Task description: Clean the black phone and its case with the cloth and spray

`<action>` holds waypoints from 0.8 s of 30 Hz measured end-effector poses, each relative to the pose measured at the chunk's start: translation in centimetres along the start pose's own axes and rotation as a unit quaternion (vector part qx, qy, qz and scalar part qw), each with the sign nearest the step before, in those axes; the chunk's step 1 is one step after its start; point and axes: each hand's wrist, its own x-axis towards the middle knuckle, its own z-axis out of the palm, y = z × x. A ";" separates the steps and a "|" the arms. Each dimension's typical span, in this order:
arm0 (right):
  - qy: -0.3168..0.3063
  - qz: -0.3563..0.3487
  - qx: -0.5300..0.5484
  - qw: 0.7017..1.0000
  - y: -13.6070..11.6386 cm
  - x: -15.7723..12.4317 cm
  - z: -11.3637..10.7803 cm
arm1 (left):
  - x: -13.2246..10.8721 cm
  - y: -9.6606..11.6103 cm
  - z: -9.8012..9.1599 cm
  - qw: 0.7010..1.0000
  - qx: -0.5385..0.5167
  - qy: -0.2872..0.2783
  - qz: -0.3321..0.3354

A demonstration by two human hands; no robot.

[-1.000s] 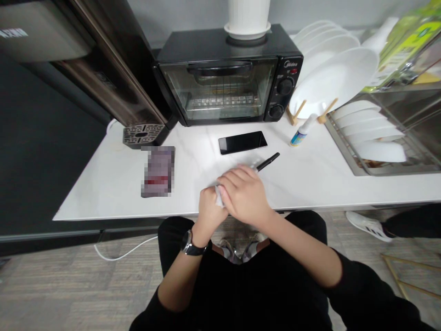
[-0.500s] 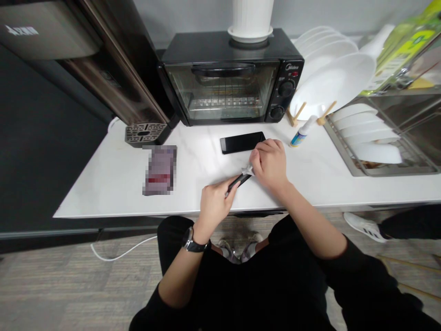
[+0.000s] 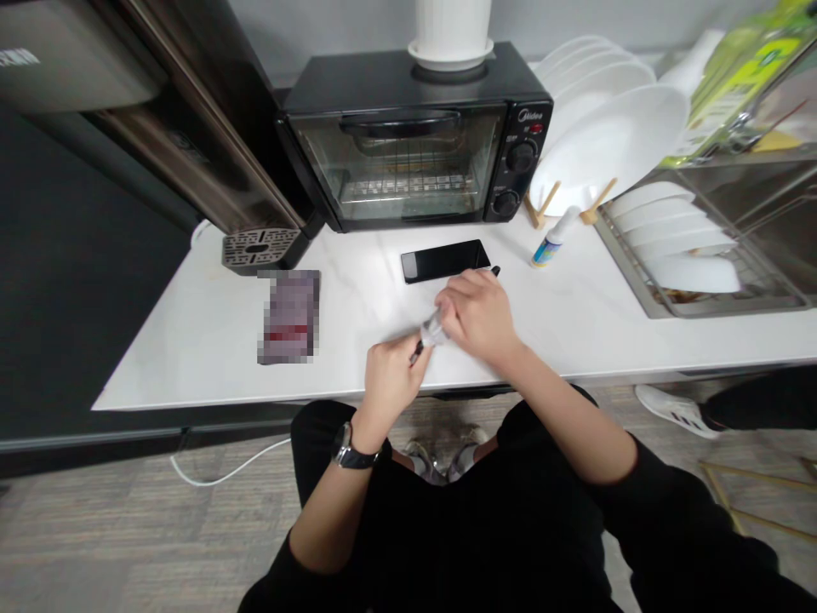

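Note:
Over the front of the white counter, my left hand (image 3: 391, 375) is closed on a slim black object (image 3: 416, 351), mostly covered by my fingers; its kind I cannot make out. My right hand (image 3: 480, 313) is closed around a crumpled pale grey wipe or tissue (image 3: 435, 327), which lies against that object between both hands. A dark tip (image 3: 495, 271) pokes out beyond my right knuckles; whether it belongs to the same object is hidden. Just behind my right hand, a black phone (image 3: 443, 261) lies flat. A small white spray bottle with a blue-yellow label (image 3: 546, 250) stands to the right.
A black toaster oven (image 3: 414, 166) stands at the back, bearing a white pot (image 3: 452, 34). A drinks machine (image 3: 255, 247) and a blurred purple packet (image 3: 291, 317) are left. White plates (image 3: 606, 145) and a dish rack (image 3: 677, 315) stand right. Another person's shoe (image 3: 677, 410) shows below.
My right hand has slid down toward my left hand, bringing the pale wipe over the slim black object. The dark tip now shows beyond my right hand. The view has shifted slightly.

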 end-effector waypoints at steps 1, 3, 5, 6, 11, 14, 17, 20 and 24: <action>0.002 0.035 0.000 0.999 1.2 0.2 -0.2 | 0.0 0.2 0.0 1.000 -0.005 -0.004 -0.006; 0.012 0.093 0.003 0.996 2.9 0.5 -0.4 | 0.1 0.5 0.0 1.000 -0.019 -0.010 -0.013; 0.037 0.118 0.013 0.992 2.9 0.6 -0.3 | 0.2 0.6 0.0 0.999 -0.025 -0.012 -0.016; 0.052 0.116 0.020 0.992 2.3 0.5 -0.1 | 0.2 0.6 0.1 0.999 -0.023 -0.013 -0.021; 0.055 0.033 0.045 0.997 -4.2 0.0 1.2 | 0.2 -0.3 0.2 0.999 -0.025 0.017 -0.011; 0.020 -0.028 0.040 0.999 -6.2 -0.1 1.3 | 0.0 -0.7 0.2 0.998 -0.057 0.034 -0.002; -0.008 -0.074 0.034 0.997 -4.7 0.1 1.0 | 0.0 -0.7 0.2 0.999 -0.033 0.028 0.015; -0.010 -0.049 0.035 0.998 -0.8 0.4 0.6 | 0.1 -0.1 0.2 1.000 0.012 0.010 0.007; 0.025 0.047 0.039 0.998 3.1 0.9 0.4 | 0.3 0.7 0.1 1.000 0.005 -0.007 -0.013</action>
